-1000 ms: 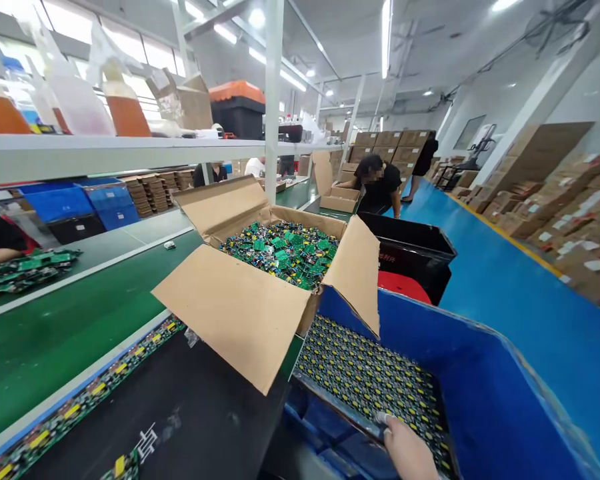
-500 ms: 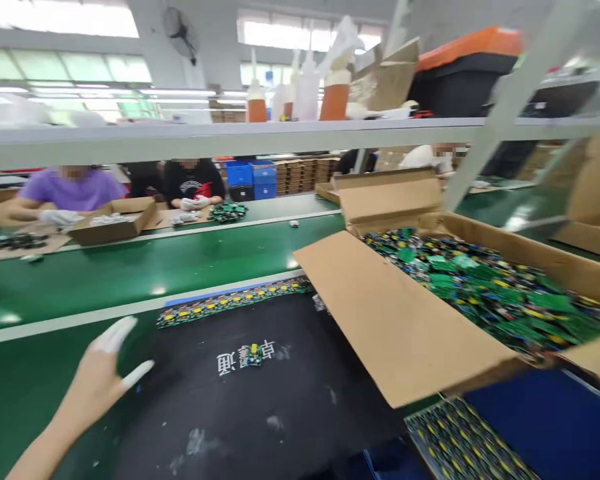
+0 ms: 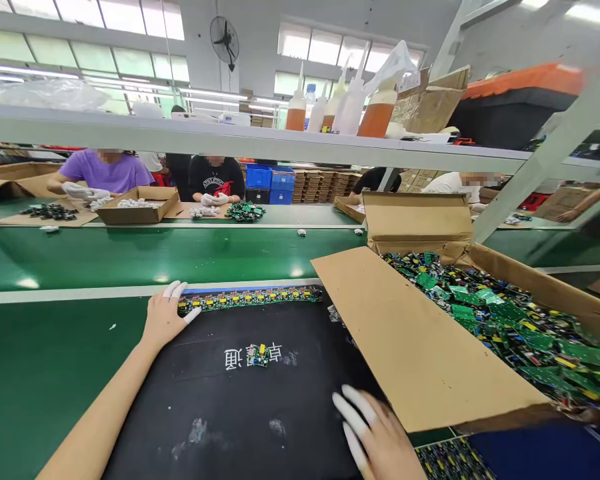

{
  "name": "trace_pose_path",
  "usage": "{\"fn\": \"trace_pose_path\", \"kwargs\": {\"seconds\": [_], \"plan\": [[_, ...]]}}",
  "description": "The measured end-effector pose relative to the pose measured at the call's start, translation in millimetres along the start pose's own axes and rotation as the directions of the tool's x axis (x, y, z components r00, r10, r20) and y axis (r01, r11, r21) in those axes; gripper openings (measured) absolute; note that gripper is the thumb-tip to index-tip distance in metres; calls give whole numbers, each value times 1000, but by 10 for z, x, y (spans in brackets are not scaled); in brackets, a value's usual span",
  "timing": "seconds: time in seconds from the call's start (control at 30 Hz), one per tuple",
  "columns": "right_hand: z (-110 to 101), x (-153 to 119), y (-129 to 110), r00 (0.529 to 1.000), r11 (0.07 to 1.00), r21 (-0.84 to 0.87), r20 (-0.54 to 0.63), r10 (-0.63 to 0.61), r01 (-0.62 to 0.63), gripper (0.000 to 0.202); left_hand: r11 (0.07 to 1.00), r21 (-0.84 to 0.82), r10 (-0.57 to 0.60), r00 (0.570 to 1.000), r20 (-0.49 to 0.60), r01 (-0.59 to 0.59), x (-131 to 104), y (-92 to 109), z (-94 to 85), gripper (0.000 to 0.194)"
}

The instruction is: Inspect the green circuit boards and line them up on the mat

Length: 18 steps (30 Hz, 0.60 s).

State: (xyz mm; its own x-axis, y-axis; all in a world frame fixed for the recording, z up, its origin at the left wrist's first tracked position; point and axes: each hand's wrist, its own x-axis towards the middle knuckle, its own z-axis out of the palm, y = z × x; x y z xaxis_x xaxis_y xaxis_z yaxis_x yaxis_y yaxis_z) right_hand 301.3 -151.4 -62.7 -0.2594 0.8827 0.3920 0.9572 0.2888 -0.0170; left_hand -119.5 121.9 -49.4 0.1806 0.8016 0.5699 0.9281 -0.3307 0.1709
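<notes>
My left hand, with white covers on its fingertips, is at the left end of a long row of green circuit boards with yellow parts. Its thumb and fingers are apart around that end. Low on the right, my right hand is over the black mat, its covered fingers spread and slightly blurred, with nothing seen in them. A single small circuit board lies on white lettering in the middle of the mat, between the hands.
An open cardboard box full of loose boards stands at the right, its flap over the mat. A board panel lies below it. A green belt runs behind, with people working beyond. A shelf with bottles crosses above.
My left hand has moved from the mat's left side to the end of the board row. My right hand has come into view at the lower right. The camera view has shifted.
</notes>
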Motion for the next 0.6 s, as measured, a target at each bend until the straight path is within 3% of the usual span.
{"fn": "trace_pose_path", "kwargs": {"seconds": [0.1, 0.23, 0.4, 0.6], "plan": [[126, 853, 47, 967, 967, -48, -42, 250, -251, 37, 998, -35, -53, 997, -49, 51, -30, -40, 28, 60], [469, 1590, 269, 928, 926, -68, -60, 367, -371, 29, 991, -117, -67, 995, -75, 58, -30, -131, 88, 55], [713, 1887, 375, 917, 916, -82, -113, 384, -394, 31, 988, -153, -41, 996, -81, 28, -14, -212, 189, 52], [827, 1903, 387, 921, 923, -89, -157, 358, -374, 34, 985, -174, -30, 996, -89, 14, -25, -248, 223, 52]]}}
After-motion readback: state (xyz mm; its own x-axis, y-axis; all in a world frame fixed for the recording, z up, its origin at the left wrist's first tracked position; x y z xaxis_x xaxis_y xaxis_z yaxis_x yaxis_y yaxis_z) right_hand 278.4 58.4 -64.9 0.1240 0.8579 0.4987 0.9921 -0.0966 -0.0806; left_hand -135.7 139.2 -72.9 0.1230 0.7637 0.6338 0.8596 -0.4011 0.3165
